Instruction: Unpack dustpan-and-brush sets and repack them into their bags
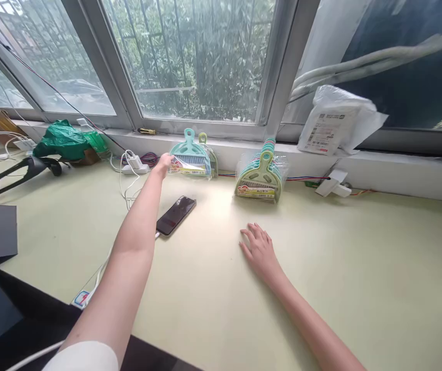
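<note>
My left hand [163, 166] reaches far across the table and grips the left edge of a wrapped blue dustpan and brush set [190, 157]. Just behind it, a green dustpan set [212, 159] leans near the window sill. My right hand [258, 246] is over the tabletop with fingers spread, holding nothing. Beyond that hand stands a stack of wrapped dustpan sets [260, 178], a green one in front, with handles pointing up. A dark phone [176, 215] with a white cable lies to the right of my left forearm.
White chargers on a power strip [135, 166] sit at the back left. A green plastic bag [59, 140] and a black frame-like object [20, 172] are farther left. At the back right, a white parcel [331, 123] rests on the sill above a white plug [334, 184].
</note>
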Motion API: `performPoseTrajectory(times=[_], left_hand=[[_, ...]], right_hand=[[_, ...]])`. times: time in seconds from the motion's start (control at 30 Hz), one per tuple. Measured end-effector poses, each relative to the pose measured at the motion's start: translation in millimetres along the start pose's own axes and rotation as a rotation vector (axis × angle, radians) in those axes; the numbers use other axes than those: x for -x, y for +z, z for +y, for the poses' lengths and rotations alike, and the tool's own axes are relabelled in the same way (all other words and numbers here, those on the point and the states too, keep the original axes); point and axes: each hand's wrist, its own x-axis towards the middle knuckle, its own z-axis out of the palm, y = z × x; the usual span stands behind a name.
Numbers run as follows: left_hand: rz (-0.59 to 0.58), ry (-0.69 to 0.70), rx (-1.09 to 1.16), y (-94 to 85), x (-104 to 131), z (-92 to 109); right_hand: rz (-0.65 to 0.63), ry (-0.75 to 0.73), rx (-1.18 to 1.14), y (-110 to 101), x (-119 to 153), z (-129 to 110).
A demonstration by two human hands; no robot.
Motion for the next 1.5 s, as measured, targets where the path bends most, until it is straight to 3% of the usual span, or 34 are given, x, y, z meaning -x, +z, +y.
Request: performPoseTrajectory(times=[0.1,0.2,0.3,0.4,0.5,0.57,0.67,0.77,0.9,1.07,1.2,1.37,1.5], left_hand=[[-0.079,-0.028,0.234,-0.8,46.3,19.4],[-0.161,-0.008,0.366,15.3,102.2,16.2],[-0.230,-0.012,0.394,47.0,163.7,-12.3],[-0.319,-0.105,0.368,86.5,224.2,-49.9],[-0.372,-0.182,0.344,121.7,271.6,-76.3],[-0.370,-0.199,0.369,136.3,290.4,-83.8],[-0.331,-0.188,0.403,140.4,300.4,-85.3],[-0.328,-0.177,0.401,131.2,300.6,-83.3],[-0.385,-0.151,0.417,124.4,304.0,-78.9],[-0.583,-0.154,0.383,127.8,305.9,-72.5],[-0.501,-0.138,0.347,122.7,292.9,-73.5],[-0.359,-0.163,0.306,115.7,280.4,-79.2],[-0.206,-0.136,0.438,114.0,276.5,-75.4]], right_hand=[[0.055,-0.008,0.002,1.2,0.0,0.0],[0.158,-0.053,-0.001,-6.5,2.5,-3.7],[0.304,-0.150,-0.012,-23.5,9.7,-9.9],[0.399,-0.179,-0.019,-41.5,19.6,-14.0],[0.350,-0.176,-0.037,-51.0,27.6,-10.9],[0.284,-0.132,-0.064,-51.3,30.4,-4.3],[0.188,0.005,-0.171,-46.4,30.5,7.3],[0.170,0.147,-0.431,-40.9,27.1,14.1],[0.275,0.377,-0.933,-37.6,22.2,13.6],[0.435,0.548,-1.436,-39.5,20.0,16.0],[0.414,0.631,-1.535,-46.1,21.1,24.4],[0.317,0.556,-1.526,-54.9,23.6,27.4],[0.261,0.511,-1.532,-61.1,24.3,27.2]])
